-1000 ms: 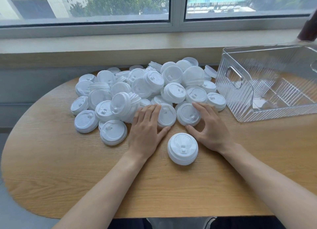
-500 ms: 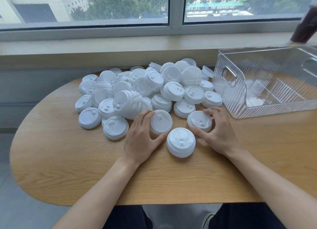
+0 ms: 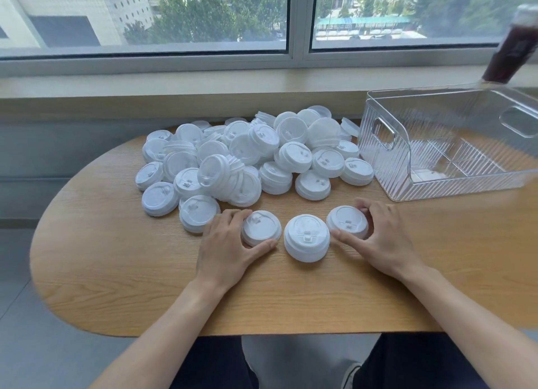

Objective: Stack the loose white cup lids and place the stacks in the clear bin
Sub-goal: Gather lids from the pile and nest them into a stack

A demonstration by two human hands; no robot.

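Lids pulled from the pile on a wooden table (image 3: 122,272)

A clear bin (image 3: 454,144) sits far right, beside the heap of white lids (image 3: 247,155). Nearer, the left hand (image 3: 230,249) grips one lid (image 3: 261,227), the right hand (image 3: 378,237) grips another lid (image 3: 346,221), a short stack (image 3: 306,242) standing between them.

table (image 3: 122,278): oval, light wood | window (image 3: 174,16): daylight, trees, buildings | sill (image 3: 174,83): beige | floor (image 3: 17,272): grey

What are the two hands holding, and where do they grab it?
Each grips one round white plastic cup lid by its rim, resting on the wooden table: left hand on the left lid, right hand on the right lid.
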